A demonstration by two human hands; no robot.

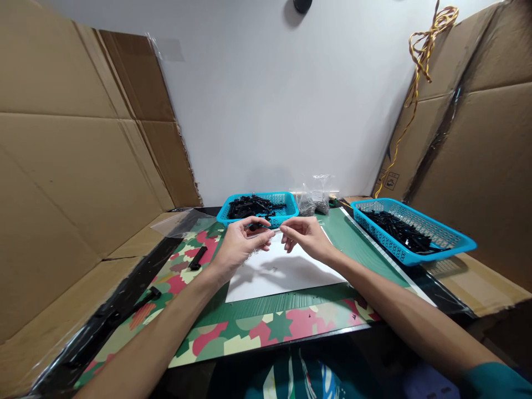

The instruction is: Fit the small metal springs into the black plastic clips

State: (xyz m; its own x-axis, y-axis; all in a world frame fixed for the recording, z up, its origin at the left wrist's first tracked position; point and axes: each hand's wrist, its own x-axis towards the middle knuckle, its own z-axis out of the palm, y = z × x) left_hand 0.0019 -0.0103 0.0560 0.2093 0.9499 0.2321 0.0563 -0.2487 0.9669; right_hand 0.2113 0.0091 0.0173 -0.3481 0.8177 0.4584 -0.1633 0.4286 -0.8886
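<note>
Both hands are raised over a white sheet of paper (pixel 266 282) on the patterned table cover. My left hand (pixel 243 244) has its thumb and index finger curved towards each other, with a small dark piece partly visible between them. Close beside it, my right hand (pixel 305 237) is pinched, its fingertips nearly meeting those of the left. Whatever the right fingertips hold is too small to make out. Tiny bits lie on the paper, partly hidden by the left hand.
Behind the hands stands a blue basket (pixel 294 211) of black parts, with plastic bags of small pieces (pixel 321 204) beside it. Another blue basket (pixel 461 244) is at the right. Black parts (pixel 198 258) lie at the left. Cardboard walls (pixel 62 166) flank the table.
</note>
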